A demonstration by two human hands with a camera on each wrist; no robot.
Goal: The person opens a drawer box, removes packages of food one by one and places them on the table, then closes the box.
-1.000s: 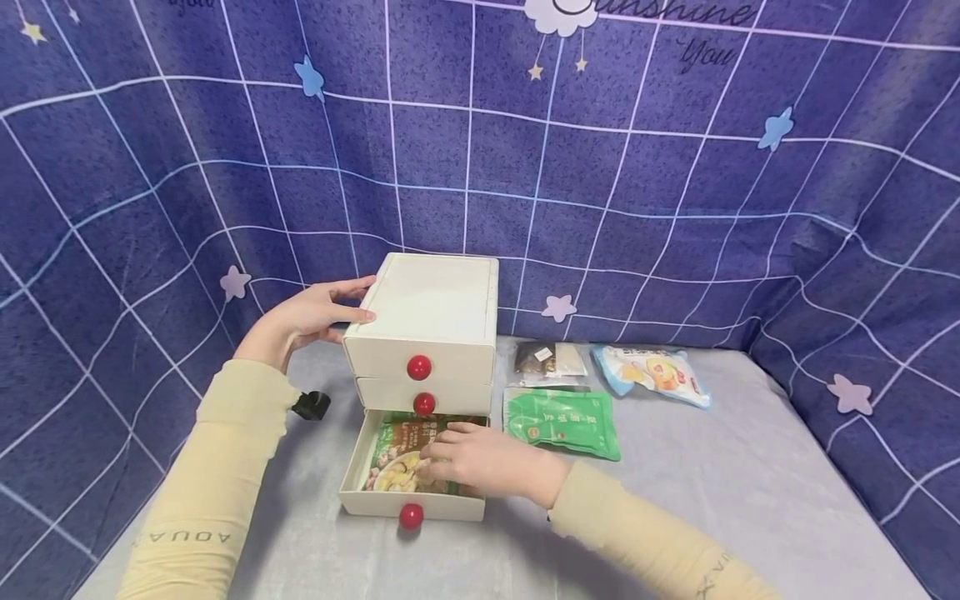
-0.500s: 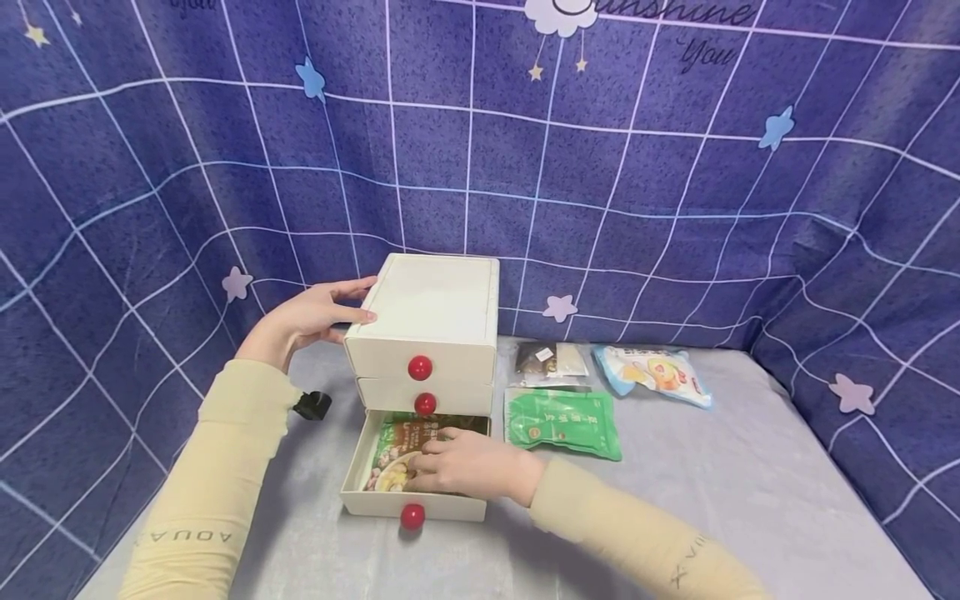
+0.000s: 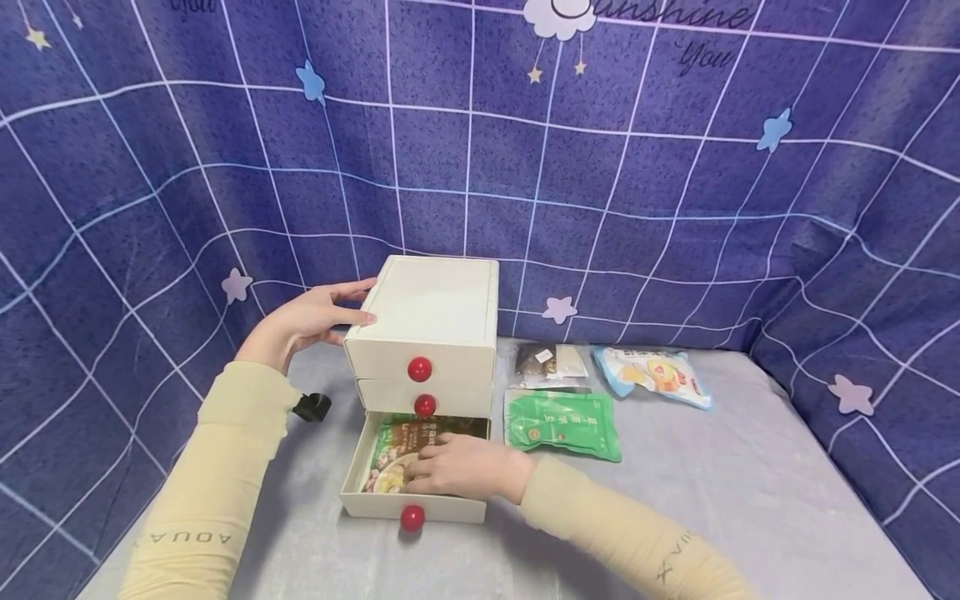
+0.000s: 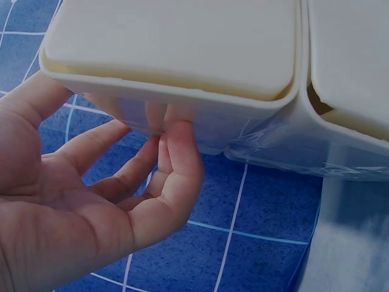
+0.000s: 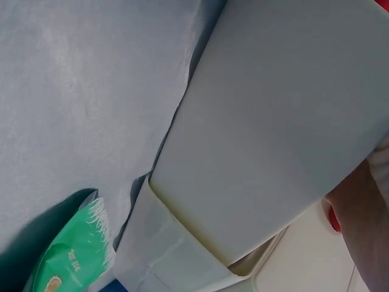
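A white drawer unit with red knobs [image 3: 431, 300] stands on the cloth, its bottom drawer [image 3: 352, 500] pulled out. Against the unit's left side my left hand [image 3: 307, 319] rests, touching the upper edge; in the left wrist view its bent fingers [image 4: 182, 152] touch the wall. My right hand [image 3: 465, 468] lies inside the bottom drawer, fingers extended over a brown-and-green food packet [image 3: 408, 437]. The palm side and part of the packet are hidden. In the right wrist view the drawer's outer wall [image 5: 267, 121] fills the middle, with little of the hand showing.
Right of the unit lie a green pouch [image 3: 562, 423], a clear packet with dark and pale contents [image 3: 551, 364] and a blue-and-white food bag [image 3: 654, 372]. A small black object [image 3: 312, 407] sits by the left wrist. A blue gridded curtain [image 3: 600, 167] hangs behind.
My right hand has shifted left and slightly toward the drawer front, over the packet. My left hand and the drawer unit stay in place.
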